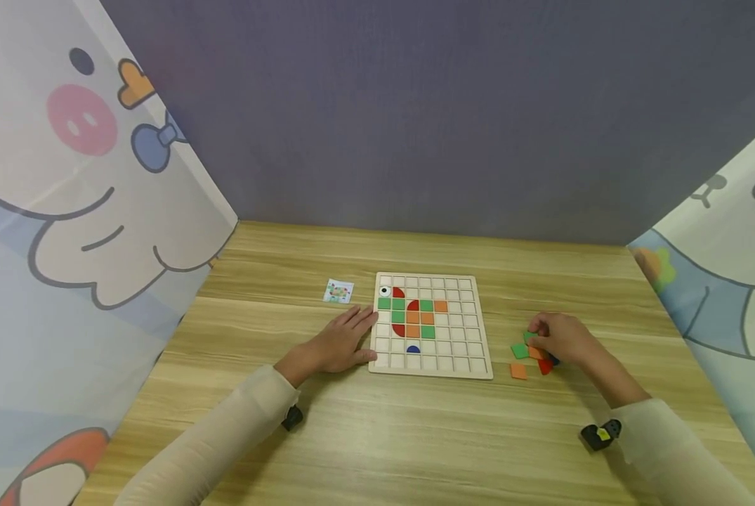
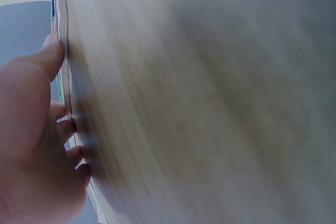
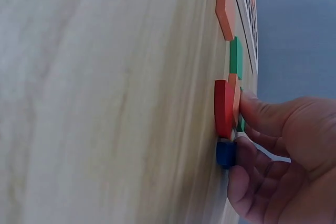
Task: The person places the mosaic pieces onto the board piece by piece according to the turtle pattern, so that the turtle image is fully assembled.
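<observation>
Left hand [image 1: 344, 343]: grip relaxed, fingers extended against a pale-wood gridded board [image 1: 456, 341] bearing square and curved coloured pieces [image 1: 427, 318]. Right hand [image 1: 563, 338]: fingers curled at clustered flat green, orange and red tiles [image 1: 519, 351] on the wood-grained surface [image 1: 402, 436], board's right; cannot tell whether this grip pinches one.

Spreads out as a tabletop [image 1: 383, 443] in light wood grain with darker streaks. Bears, near the middle, a flat pale grid board [image 1: 468, 336]; carries, just beyond the board's left edge, a small picture card [image 1: 338, 291]. Holds, right of the board, a loose cluster: orange square [image 1: 518, 371], green square [image 1: 519, 351], red piece [image 3: 223, 108], blue piece [image 3: 225, 154], second orange piece [image 1: 534, 353], second green piece [image 1: 529, 337].
</observation>
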Available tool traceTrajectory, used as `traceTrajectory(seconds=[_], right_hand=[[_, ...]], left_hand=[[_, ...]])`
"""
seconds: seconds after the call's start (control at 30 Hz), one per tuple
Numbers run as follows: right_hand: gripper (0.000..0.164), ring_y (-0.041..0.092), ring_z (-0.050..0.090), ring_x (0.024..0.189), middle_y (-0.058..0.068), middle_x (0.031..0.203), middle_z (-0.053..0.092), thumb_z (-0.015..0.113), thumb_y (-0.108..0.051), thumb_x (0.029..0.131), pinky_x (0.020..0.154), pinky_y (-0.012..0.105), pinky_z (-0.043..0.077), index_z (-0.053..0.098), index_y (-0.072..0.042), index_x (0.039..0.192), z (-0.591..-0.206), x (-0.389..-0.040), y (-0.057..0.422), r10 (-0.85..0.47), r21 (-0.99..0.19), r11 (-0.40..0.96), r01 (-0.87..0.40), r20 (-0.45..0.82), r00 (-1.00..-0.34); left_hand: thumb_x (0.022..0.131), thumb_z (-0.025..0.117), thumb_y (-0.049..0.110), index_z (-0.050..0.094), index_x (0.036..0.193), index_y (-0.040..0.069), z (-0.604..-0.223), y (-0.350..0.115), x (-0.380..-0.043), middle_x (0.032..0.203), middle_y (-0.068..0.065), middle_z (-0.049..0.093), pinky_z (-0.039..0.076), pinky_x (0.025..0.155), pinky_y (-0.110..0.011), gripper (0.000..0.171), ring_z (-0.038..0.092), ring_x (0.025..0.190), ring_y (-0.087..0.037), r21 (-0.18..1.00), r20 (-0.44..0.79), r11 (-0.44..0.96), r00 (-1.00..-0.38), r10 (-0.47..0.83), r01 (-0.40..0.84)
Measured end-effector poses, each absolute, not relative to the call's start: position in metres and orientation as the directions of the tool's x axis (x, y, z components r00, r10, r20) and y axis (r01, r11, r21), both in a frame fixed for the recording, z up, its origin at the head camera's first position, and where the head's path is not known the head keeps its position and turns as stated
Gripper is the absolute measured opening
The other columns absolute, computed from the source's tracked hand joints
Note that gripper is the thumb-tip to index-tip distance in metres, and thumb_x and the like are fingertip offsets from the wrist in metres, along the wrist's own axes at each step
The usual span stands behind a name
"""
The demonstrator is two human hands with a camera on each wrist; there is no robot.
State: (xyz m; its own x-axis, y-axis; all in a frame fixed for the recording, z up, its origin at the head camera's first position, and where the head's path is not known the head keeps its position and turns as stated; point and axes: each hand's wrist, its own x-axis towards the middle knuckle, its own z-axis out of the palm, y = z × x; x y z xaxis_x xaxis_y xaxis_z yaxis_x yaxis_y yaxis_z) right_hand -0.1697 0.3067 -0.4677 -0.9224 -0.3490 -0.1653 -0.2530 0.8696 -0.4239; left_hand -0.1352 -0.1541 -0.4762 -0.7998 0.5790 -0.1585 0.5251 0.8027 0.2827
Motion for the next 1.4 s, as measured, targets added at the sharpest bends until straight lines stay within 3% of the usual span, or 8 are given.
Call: traceTrajectory(seconds=[0.33, 0.53, 0.63, 0.77, 0.97, 1.1, 1.3, 1.4], right_hand=[[0.021, 0.016, 0.053, 0.071, 0.007, 0.084, 0.061, 0.07, -0.014, 0.095, 0.064, 0.031, 0.047, 0.062, 0.003, 0.105, -0.467, -0.165, 0.302, -0.34, -0.424, 0.875, -0.232, -0.198, -0.92], [0.014, 0.015, 0.054, 0.07, 0.004, 0.082, 0.064, 0.071, -0.017, 0.094, 0.062, 0.031, 0.046, 0.064, -0.006, 0.099, -0.47, -0.165, 0.304, -0.348, -0.447, 0.858, -0.252, -0.145, -0.926], [0.014, 0.024, 0.065, 0.079, 0.009, 0.09, 0.071, 0.071, -0.021, 0.095, 0.066, 0.037, 0.053, 0.066, -0.009, 0.101, -0.471, -0.166, 0.305, -0.339, -0.455, 0.852, -0.26, -0.099, -0.936], [0.025, 0.04, 0.071, 0.096, 0.022, 0.104, 0.074, 0.068, -0.023, 0.098, 0.076, 0.051, 0.059, 0.07, -0.005, 0.115, -0.469, -0.17, 0.303, -0.339, -0.457, 0.843, -0.284, -0.042, -0.94], [0.027, 0.042, 0.07, 0.098, 0.025, 0.113, 0.073, 0.064, -0.017, 0.1, 0.08, 0.056, 0.057, 0.072, -0.004, 0.122, -0.465, -0.176, 0.294, -0.357, -0.438, 0.837, -0.33, 0.021, -0.934], [0.029, 0.039, 0.071, 0.096, 0.023, 0.113, 0.074, 0.061, -0.019, 0.102, 0.079, 0.054, 0.057, 0.07, -0.003, 0.126, -0.462, -0.18, 0.287, -0.339, -0.467, 0.833, -0.296, -0.009, -0.941], [0.028, 0.026, 0.069, 0.089, 0.014, 0.104, 0.074, 0.064, -0.024, 0.101, 0.072, 0.037, 0.055, 0.068, -0.004, 0.121, -0.46, -0.185, 0.275, -0.301, -0.538, 0.806, -0.248, -0.011, -0.954], [0.028, 0.026, 0.068, 0.092, 0.013, 0.105, 0.073, 0.063, -0.025, 0.102, 0.075, 0.037, 0.055, 0.069, -0.005, 0.121, -0.46, -0.187, 0.267, -0.296, -0.564, 0.789, -0.243, -0.003, -0.955]], left_hand=[[0.104, 0.051, 0.052, 0.022, 0.163, 0.005, -0.479, -0.154, -0.136, 0.17, -0.015, 0.02, 0.018, 0.129, -0.052, 0.08, 0.015, 0.158, -0.038, 0.282, -0.183, 0.815, -0.805, 0.564, 0.507], [0.104, 0.05, 0.052, 0.022, 0.163, 0.005, -0.478, -0.154, -0.136, 0.17, -0.015, 0.02, 0.019, 0.129, -0.052, 0.08, 0.015, 0.158, -0.039, 0.267, -0.18, 0.811, -0.8, 0.573, 0.521], [0.104, 0.052, 0.051, 0.023, 0.162, 0.004, -0.477, -0.154, -0.136, 0.169, -0.017, 0.022, 0.02, 0.128, -0.054, 0.08, 0.017, 0.157, -0.04, 0.274, -0.171, 0.806, -0.798, 0.578, 0.525], [0.104, 0.053, 0.049, 0.026, 0.161, 0.002, -0.476, -0.154, -0.136, 0.168, -0.019, 0.024, 0.022, 0.127, -0.055, 0.079, 0.019, 0.156, -0.042, 0.284, -0.16, 0.801, -0.798, 0.581, 0.527], [0.104, 0.052, 0.05, 0.024, 0.162, 0.004, -0.477, -0.154, -0.136, 0.169, -0.017, 0.022, 0.02, 0.128, -0.054, 0.079, 0.017, 0.157, -0.041, 0.28, -0.177, 0.811, -0.803, 0.569, 0.513], [0.104, 0.051, 0.052, 0.022, 0.163, 0.005, -0.477, -0.153, -0.136, 0.17, -0.015, 0.021, 0.02, 0.128, -0.053, 0.08, 0.016, 0.158, -0.039, 0.272, -0.188, 0.819, -0.806, 0.561, 0.506], [0.104, 0.051, 0.051, 0.023, 0.162, 0.006, -0.475, -0.153, -0.135, 0.17, -0.015, 0.021, 0.019, 0.128, -0.053, 0.08, 0.016, 0.158, -0.039, 0.274, -0.192, 0.822, -0.809, 0.555, 0.499], [0.104, 0.052, 0.05, 0.024, 0.162, 0.004, -0.473, -0.153, -0.134, 0.169, -0.016, 0.022, 0.02, 0.128, -0.054, 0.079, 0.017, 0.158, -0.04, 0.284, -0.186, 0.818, -0.808, 0.559, 0.501]])
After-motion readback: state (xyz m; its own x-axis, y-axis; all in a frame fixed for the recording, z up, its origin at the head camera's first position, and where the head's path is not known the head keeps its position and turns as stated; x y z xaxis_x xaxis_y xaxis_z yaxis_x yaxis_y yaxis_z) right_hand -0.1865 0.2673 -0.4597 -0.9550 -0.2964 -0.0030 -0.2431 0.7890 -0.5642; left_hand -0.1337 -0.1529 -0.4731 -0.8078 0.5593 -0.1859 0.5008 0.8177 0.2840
